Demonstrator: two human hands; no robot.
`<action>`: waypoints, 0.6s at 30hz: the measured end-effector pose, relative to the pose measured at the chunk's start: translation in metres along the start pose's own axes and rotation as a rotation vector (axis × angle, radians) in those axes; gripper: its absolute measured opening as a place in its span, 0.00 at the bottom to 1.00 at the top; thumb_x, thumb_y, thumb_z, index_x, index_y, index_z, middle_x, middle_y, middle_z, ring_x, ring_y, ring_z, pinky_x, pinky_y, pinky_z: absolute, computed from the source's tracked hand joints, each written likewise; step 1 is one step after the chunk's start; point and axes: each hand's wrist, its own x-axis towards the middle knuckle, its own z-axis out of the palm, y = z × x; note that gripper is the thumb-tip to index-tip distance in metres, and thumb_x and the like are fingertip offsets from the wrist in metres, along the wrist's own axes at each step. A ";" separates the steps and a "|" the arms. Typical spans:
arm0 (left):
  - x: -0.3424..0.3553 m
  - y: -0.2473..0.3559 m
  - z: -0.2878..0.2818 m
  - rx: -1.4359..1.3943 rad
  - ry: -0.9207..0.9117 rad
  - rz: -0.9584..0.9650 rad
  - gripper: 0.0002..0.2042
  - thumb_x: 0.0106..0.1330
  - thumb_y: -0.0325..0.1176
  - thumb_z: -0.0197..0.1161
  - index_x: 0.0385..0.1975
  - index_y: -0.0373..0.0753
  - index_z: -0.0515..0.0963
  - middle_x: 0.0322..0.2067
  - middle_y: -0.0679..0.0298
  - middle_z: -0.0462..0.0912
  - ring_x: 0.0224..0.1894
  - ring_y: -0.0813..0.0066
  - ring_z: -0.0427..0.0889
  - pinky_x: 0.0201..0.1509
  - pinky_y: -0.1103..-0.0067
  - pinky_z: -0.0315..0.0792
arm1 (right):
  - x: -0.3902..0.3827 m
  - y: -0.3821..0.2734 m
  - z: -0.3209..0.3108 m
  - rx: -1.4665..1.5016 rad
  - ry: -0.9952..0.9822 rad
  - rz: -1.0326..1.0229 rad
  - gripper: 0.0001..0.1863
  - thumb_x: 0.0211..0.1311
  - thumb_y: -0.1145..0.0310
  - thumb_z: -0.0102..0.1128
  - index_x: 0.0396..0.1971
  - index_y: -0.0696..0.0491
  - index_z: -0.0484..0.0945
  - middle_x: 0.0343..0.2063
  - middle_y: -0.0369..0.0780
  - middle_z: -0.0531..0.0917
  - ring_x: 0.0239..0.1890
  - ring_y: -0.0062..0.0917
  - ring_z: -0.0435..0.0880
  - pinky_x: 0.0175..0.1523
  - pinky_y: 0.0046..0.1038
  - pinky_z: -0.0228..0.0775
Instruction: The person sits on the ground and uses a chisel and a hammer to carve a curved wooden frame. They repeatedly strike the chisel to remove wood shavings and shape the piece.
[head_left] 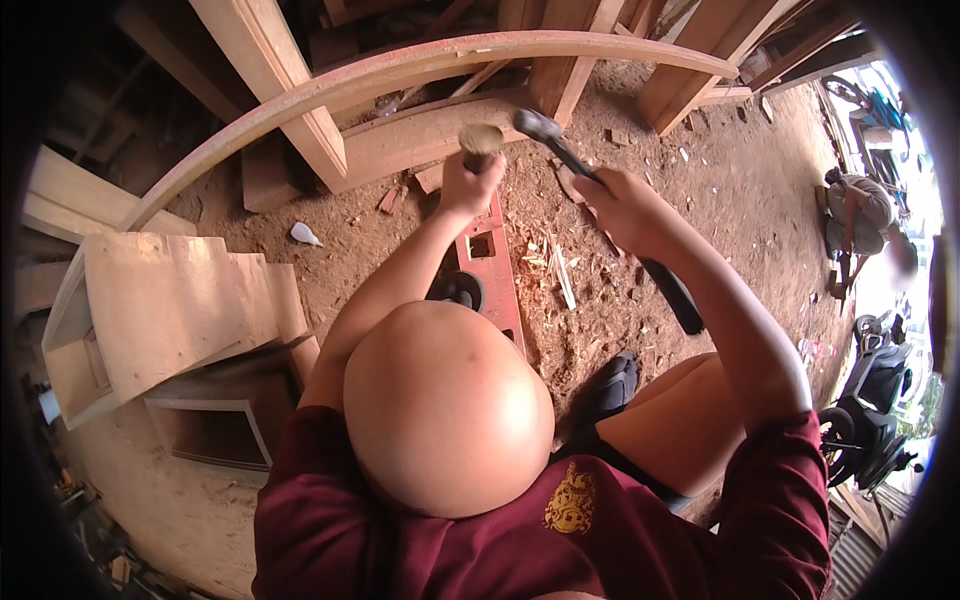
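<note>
My left hand (470, 182) grips an upright chisel (480, 140) with a wide pale top, held over a red-painted wooden beam (497, 300) that has square cut holes. My right hand (620, 210) is closed on the dark handle of a hammer (538, 128), whose metal head is raised just right of the chisel's top. The chisel's lower end is hidden behind my hand. A dark rounded thing (465, 292), partly hidden by my bare belly, lies at the beam's left.
Long curved timber (400, 62) and upright planks (310, 130) span the back. Stepped wooden pieces (180, 310) stand left. Wood chips (560, 270) litter the dirt floor (750, 200). Another person (858, 215) bends at the far right, near a parked motorbike (870, 400).
</note>
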 end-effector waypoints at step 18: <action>0.020 -0.004 -0.026 -0.545 0.255 -0.251 0.10 0.60 0.29 0.57 0.20 0.42 0.64 0.09 0.71 0.60 0.09 0.82 0.57 0.14 0.80 0.54 | -0.099 0.047 -0.032 0.858 0.082 0.352 0.19 0.74 0.51 0.40 0.30 0.50 0.66 0.13 0.27 0.60 0.09 0.10 0.56 0.13 0.17 0.52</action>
